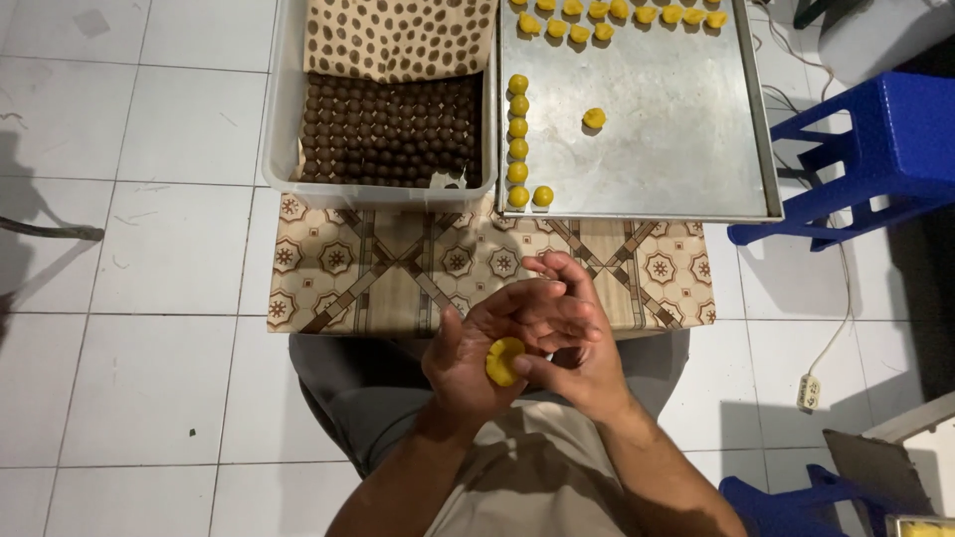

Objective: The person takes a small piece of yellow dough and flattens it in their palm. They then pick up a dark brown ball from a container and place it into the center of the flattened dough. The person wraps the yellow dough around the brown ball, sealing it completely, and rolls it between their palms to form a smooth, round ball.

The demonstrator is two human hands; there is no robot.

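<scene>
Yellow dough [504, 360] — seemingly cupped, both hands.

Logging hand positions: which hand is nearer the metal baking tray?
Right. The right hand sits just below the metal baking tray; the left hand lies lower and further left.

Flat grey metal baking tray [676, 149], dull brushed sheen. Translucent plastic rectangular tub [282, 119], smooth. Glossy white floor tiles [149, 278]; soft matt yellow dough disc [504, 360].
</scene>
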